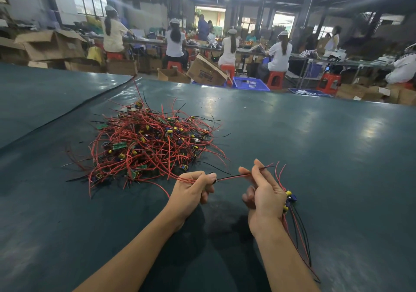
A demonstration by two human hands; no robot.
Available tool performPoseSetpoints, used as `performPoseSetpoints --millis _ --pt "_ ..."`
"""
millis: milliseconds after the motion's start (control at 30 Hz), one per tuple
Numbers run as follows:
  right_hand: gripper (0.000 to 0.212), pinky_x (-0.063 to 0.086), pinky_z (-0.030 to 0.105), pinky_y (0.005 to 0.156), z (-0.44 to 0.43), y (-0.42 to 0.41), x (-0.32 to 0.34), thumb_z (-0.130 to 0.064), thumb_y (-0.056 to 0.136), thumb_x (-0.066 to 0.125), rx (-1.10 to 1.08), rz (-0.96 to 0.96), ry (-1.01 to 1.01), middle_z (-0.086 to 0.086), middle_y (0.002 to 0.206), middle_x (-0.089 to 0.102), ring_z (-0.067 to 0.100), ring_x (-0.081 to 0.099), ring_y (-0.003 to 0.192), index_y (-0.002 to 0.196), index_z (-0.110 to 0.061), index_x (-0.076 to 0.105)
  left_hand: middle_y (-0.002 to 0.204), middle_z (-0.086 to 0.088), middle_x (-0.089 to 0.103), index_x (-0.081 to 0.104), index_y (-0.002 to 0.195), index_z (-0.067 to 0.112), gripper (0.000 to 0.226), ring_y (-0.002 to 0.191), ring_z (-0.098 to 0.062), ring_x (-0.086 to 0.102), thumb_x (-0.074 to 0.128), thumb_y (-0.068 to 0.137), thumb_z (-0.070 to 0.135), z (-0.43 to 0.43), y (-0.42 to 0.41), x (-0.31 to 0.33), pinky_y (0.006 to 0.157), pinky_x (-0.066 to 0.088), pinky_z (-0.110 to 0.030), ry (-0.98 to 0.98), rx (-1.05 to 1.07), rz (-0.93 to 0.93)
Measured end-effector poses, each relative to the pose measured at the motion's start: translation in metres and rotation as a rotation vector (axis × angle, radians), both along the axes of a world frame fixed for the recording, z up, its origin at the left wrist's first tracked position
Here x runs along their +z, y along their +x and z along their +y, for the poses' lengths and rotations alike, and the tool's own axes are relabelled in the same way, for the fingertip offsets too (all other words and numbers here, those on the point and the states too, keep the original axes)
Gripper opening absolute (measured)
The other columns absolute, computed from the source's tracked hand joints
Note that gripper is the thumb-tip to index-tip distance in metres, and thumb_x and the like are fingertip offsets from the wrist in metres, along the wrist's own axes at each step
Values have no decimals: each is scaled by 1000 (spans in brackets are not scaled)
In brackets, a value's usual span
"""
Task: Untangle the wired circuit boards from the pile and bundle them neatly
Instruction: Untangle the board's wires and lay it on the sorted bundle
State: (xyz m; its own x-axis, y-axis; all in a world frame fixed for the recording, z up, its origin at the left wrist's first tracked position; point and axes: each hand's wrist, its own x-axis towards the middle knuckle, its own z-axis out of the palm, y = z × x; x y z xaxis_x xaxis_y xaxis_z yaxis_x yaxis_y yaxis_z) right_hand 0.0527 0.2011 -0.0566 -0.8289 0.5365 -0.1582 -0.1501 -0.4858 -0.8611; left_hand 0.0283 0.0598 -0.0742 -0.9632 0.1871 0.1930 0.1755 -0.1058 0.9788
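A tangled pile (150, 143) of red and black leads with small green circuit boards and yellow and blue components is lying on the dark green counter (315, 145), left of centre and just beyond the person's hands. The left hand (191, 190) is curling its fingers round a few red leads that are running out of the near edge of the pile, and it is also gripping one end of a thin wire (231, 176). That wire is stretching nearly level across the gap to the right hand (264, 196), which is pinching it between thumb and forefinger, its tip poking out past the fingertips. The other fingers of the right hand are folding in toward the palm. Behind this hand a small bundle (290, 198) of boards is showing, with its red and black leads trailing down along the right forearm onto the counter; how the hand is gripping the bundle is hidden. Both forearms are hovering low over the counter. Beyond the far edge, a tipped cardboard box (206, 71) and a blue crate (249, 84) are sitting on the floor, and workers (175, 41) are sitting on red stools (275, 78) at long benches.
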Motion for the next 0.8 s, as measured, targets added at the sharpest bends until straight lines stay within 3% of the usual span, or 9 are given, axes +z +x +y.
performPoseSetpoints --millis 200,400,533,633,733,800 --pt "12 24 16 35 6 1 2 -21 95 60 7 -17 -102 10 69 74 10 23 30 93 -19 71 51 5 56 55 43 23 53 43 -8 45 55 94 6 -1 2 2 46 38 -17 15 -34 7" --pt "16 27 16 35 7 2 1 -27 96 56 -9 17 -113 12 69 73 10 24 29 100 -22 71 51 3 56 55 43 22 35 43 -10 46 61 78 27 0 4 2 47 38 -17 44 -79 -13" --pt "31 31 17 37 0 2 0 -47 99 49 45 25 18 6 80 77 8 31 34 107 -24 68 52 0 54 63 53 19 39 48 -11 49 69 83 43 -1 2 -3 51 41 -19 52 -45 -17" --pt "35 38 20 39 -22 9 -7 -51 93 55 179 1 247 -2 77 75 7 45 41 90 -23 75 55 -2 56 65 59 18 40 52 -11 52 66 76 54 -1 1 -3 54 44 -21 22 -18 8" --pt "26 60 29 66 -41 15 -10 -38 93 62 271 28 380 3 75 75 16 68 68 74 -30 79 55 1 58 62 58 19 40 52 -10 54 64 77 54 0 2 -3 54 45 -19 -19 -46 39" --pt "24 60 38 81 -41 12 -10 -30 92 65 244 -5 328 2 76 76 19 71 80 72 -30 80 55 -2 59 60 59 13 42 52 -12 54 66 78 50 -1 1 -4 53 45 -20 -31 -73 49"
